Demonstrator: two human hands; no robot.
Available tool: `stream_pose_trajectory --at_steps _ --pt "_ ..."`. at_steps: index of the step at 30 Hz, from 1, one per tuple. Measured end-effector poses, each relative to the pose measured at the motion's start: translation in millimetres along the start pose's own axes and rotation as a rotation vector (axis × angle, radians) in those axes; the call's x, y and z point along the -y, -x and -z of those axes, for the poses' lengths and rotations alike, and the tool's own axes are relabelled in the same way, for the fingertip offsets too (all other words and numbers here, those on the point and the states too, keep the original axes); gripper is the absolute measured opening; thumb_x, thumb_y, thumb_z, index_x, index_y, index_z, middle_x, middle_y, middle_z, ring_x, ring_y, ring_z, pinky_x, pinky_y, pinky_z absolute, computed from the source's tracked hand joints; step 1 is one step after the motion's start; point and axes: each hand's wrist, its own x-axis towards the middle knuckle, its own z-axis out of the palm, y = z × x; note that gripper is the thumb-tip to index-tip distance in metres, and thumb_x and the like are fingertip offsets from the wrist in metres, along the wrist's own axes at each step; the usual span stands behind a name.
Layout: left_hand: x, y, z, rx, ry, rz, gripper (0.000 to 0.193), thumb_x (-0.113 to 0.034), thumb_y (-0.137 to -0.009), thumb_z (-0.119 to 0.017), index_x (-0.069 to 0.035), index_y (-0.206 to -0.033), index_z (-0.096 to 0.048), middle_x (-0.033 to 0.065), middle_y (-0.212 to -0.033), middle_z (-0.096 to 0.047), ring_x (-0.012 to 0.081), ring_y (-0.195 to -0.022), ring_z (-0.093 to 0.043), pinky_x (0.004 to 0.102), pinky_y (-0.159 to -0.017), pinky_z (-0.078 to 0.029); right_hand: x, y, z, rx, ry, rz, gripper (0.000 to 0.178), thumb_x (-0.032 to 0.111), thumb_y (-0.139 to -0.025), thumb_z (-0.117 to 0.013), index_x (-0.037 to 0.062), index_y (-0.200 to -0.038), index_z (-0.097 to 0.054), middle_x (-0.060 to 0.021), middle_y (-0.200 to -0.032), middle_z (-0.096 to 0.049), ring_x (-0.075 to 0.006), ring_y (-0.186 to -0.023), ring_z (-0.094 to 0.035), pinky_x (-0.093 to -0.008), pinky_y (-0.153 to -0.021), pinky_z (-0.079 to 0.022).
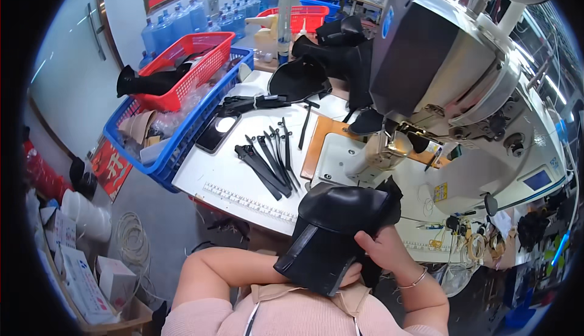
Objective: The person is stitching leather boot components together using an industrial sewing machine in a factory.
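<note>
A black leather boot upper [325, 232] is held close to my chest, in front of the sewing machine [441, 68]. My right hand [387, 249] grips its right side, with the thumb lying on the leather. My left arm passes behind the piece; only a few fingers of my left hand [351, 274] show, curled at its lower right edge, and the rest is hidden. A stitched strip runs down the upper's left side. Beyond it, several black straps [267, 159] with buckles lie on the white table [213, 172].
Left of the table is a blue basket [167, 169] holding a red basket [188, 71] and scraps. A phone [218, 132] lies near it. More black boot pieces [298, 79] are piled at the back. Cartons [79, 281] stand on the lower left.
</note>
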Motion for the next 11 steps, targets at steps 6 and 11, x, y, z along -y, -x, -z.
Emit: stream_pose_trajectory --at_steps 6,11 --pt "2 15 7 0.05 0.628 0.27 0.031 -0.017 -0.085 -0.052 0.001 -0.11 -0.051 0.0153 -0.113 -0.054 0.0215 -0.105 -0.055 0.032 -0.092 -0.045 13 -16 -21 0.199 -0.201 -0.219 0.035 0.017 -0.086 -0.06 -0.0041 -0.114 -0.055 -0.009 -0.102 -0.064 -0.0157 -0.094 -0.057 -0.029 -0.084 -0.045" --pt "-26 54 28 -0.019 1.517 0.493 0.047 -0.022 -0.084 -0.05 -0.008 -0.128 -0.04 0.0097 -0.127 -0.049 0.0279 -0.117 -0.047 0.0389 -0.099 -0.039 27 -70 -23 0.347 0.021 -0.101 0.036 0.02 -0.085 -0.064 -0.0032 -0.113 -0.057 -0.0117 -0.099 -0.066 -0.0141 -0.085 -0.059 -0.0268 -0.079 -0.047"
